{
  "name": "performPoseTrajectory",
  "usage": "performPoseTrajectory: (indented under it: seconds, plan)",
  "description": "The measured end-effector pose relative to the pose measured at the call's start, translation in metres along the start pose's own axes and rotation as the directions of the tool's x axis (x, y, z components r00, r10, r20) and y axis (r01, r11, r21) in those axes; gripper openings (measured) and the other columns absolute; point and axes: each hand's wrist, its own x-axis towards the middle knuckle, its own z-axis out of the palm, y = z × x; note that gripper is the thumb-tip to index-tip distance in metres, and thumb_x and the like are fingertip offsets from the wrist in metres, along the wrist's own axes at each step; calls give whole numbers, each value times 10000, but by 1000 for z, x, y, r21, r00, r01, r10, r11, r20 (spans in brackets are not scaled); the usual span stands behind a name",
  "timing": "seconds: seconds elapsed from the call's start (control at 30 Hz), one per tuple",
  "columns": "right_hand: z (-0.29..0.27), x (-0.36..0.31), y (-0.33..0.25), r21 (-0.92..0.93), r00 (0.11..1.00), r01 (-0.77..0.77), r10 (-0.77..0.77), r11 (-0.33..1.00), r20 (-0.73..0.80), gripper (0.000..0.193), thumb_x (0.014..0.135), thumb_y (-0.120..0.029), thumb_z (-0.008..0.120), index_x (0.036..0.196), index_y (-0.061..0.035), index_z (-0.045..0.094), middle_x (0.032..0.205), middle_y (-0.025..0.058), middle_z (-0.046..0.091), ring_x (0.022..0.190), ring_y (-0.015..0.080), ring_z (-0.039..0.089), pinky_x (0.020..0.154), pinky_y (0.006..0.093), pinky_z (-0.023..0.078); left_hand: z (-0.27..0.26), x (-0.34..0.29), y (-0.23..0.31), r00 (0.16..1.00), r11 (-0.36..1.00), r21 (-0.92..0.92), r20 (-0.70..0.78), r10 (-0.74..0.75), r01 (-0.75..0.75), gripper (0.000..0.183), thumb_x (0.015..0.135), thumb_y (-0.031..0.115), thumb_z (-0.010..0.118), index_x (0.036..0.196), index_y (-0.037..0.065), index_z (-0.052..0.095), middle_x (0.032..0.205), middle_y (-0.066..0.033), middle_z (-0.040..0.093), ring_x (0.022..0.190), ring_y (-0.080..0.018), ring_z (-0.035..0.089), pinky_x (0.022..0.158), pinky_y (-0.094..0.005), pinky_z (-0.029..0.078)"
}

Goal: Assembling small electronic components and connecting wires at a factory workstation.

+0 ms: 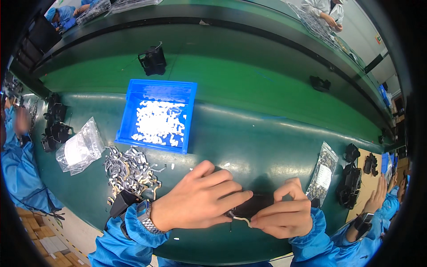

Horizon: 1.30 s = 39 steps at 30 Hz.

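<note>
Near the front edge of the table, my left hand (204, 200) bends over a dark block-like part (255, 205). Its thumb and fingers close around the end of a short whitish cable (242, 219), where a small dark connector partly shows. My right hand (287, 213) pinches the cable's other end between thumb and fingertips, with its index finger curled. The hands hide much of the dark part, so its exact kind is unclear. Left of my left wrist lies a heap of short grey and cream cables (129, 171) with small connectors.
Beyond the heap stands a blue bin (192, 118) holding small white pieces. Clear plastic bags (80, 147) lie left and right. Black plastic housings (349, 184) sit along both sides, another (153, 60) on the green surface behind. Co-workers in blue sleeves (24, 173) flank me.
</note>
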Motion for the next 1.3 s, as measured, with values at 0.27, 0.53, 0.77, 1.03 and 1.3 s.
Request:
performPoseTrajectory:
  seconds: [0.27,0.53,0.77,1.03,1.3]
  plan:
    - [6,-2,-4,-46,998,17,-20,999,-61,369,619,-186,929,972,-284,882,999,-203,782,849,123,531,754,309,376,-1,1,0,1000,1000,-9,15,-1,1,640,716,426,888,1293,180,763,1141,28,714,1031,-192,626,851,-379,434]
    - [17,-8,-14,-129,988,50,-68,990,-142,371,626,-174,953,975,-278,880,993,-185,784,825,109,546,703,303,368,2,1,2,1000,1000,-10,4,-3,3,638,714,450,876,1278,175,761,1122,24,710,1025,-190,623,848,-379,430]
    - [27,-8,-15,-118,982,35,-56,992,-181,363,616,-165,964,959,-251,878,980,-157,785,807,105,576,698,299,364,10,4,7,998,999,30,-57,-28,30,638,672,476,880,1206,150,756,1085,20,713,981,-190,636,824,-382,414]
    - [27,-4,-10,-100,987,-11,-5,995,-161,277,656,-165,928,916,-236,869,931,-136,788,794,117,579,715,303,372,9,7,12,992,995,9,-76,-100,101,571,705,484,909,1130,149,727,995,18,682,932,-192,631,790,-371,391]
    - [21,-1,-5,77,984,-101,111,992,-141,187,720,-130,895,900,-163,852,891,-61,800,785,145,585,778,323,421,4,-1,-1,993,996,-83,-114,16,-25,233,758,306,915,838,177,738,825,48,579,774,-158,561,702,-349,378]
